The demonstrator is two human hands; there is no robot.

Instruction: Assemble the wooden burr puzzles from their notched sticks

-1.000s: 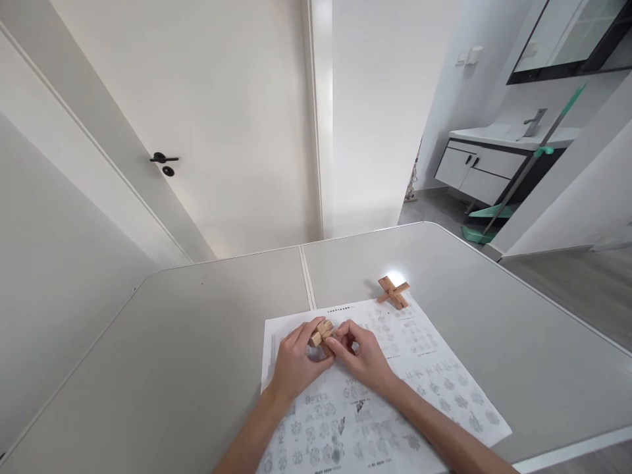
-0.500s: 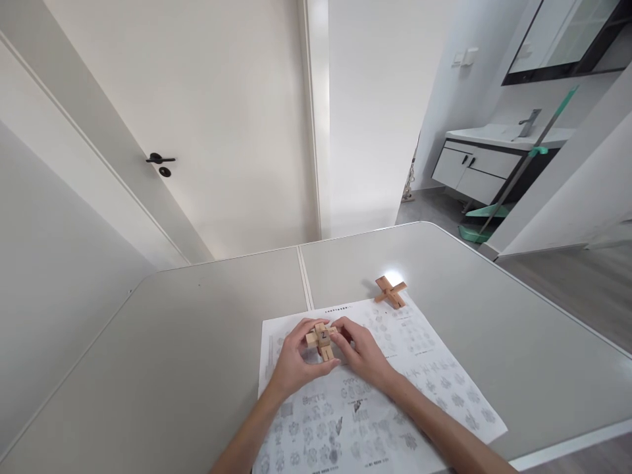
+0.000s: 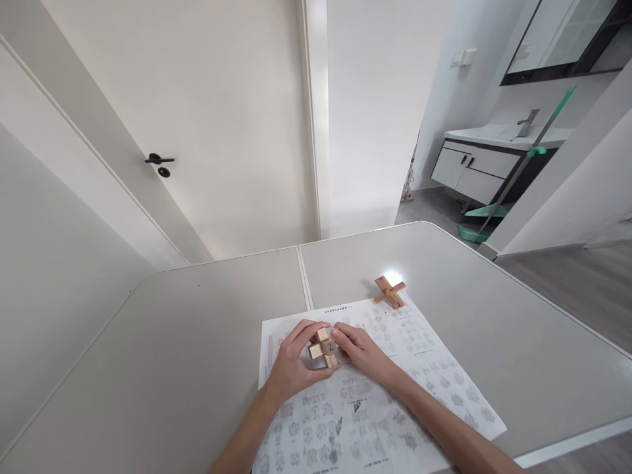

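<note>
Between my two hands is a small wooden burr puzzle [image 3: 323, 349], made of interlocking light blocks, with a "2" marked on one block face. My left hand [image 3: 296, 359] curls around its left side, fingers above and thumb below. From the right, my right hand [image 3: 360, 349] pinches it with thumb and fingers. Both hands are over a printed paper sheet [image 3: 355, 421] covered in small grey diagrams. A second wooden piece, a cross of joined sticks [image 3: 390, 293], rests at the sheet's upper right edge.
The grey table [image 3: 172, 362] has a seam running to its far edge. Beyond stands a white door [image 3: 237, 131] with a black handle [image 3: 160, 160]. To the right are a washbasin cabinet [image 3: 476, 164] and a green broom and dustpan [image 3: 481, 230].
The burr puzzle has been turned in my hands, so its "2" face sits slightly further right and lower. My right fingers have shifted a little. The wooden cross has stayed put.
</note>
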